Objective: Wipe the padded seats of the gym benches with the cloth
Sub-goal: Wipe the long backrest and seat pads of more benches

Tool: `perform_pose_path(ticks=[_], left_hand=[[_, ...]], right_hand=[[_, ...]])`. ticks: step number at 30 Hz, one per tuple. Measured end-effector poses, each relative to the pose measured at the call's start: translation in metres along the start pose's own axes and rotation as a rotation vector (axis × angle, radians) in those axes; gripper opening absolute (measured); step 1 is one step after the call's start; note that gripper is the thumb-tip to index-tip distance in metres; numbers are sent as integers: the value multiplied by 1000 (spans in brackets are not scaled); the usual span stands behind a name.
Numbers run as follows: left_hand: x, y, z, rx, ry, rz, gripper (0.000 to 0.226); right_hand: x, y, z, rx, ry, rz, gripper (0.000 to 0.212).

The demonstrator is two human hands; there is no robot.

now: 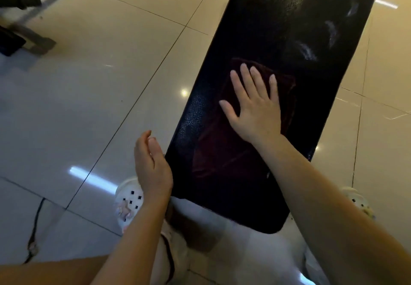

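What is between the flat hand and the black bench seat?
In the head view, a dark red cloth lies between the right hand and the padded seat. The hand presses flat on it.

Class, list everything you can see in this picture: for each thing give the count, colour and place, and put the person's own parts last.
bench pad: one, black, running from bottom centre to top right.
cloth: one, dark red, flat on the near part of the pad.
floor tiles: many, glossy beige, all around.
metal frame: one, grey, top left; blurred.
cord: one, black, on the floor, lower left.
shoes: two, white, either side of the pad's near end.
left hand: one, beside the pad's left edge, holding nothing.
right hand: one, flat on the cloth.
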State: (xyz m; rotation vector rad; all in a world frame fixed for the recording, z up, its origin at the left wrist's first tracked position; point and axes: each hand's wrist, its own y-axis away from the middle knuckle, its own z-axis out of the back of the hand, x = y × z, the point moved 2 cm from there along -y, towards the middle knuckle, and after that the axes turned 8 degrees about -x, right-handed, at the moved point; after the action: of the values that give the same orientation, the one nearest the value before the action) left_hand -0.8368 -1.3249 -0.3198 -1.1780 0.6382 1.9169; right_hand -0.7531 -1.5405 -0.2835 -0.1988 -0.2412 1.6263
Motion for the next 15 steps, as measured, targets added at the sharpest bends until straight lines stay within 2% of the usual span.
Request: perform_pose_path(ticks=[4, 9, 13, 15], left_hand=[[10, 4, 18, -60, 12, 25, 48], [13, 18, 34, -116, 21, 38, 47], [22, 46, 48, -143, -5, 64, 58], [26, 65, 55, -131, -18, 78, 58]], right_hand=[[48, -2, -9, 34, -1, 59, 70], [110, 81, -22, 56, -44, 240, 67], [113, 151, -26, 22, -73, 307, 64], [101, 173, -24, -2, -88, 280, 64]])
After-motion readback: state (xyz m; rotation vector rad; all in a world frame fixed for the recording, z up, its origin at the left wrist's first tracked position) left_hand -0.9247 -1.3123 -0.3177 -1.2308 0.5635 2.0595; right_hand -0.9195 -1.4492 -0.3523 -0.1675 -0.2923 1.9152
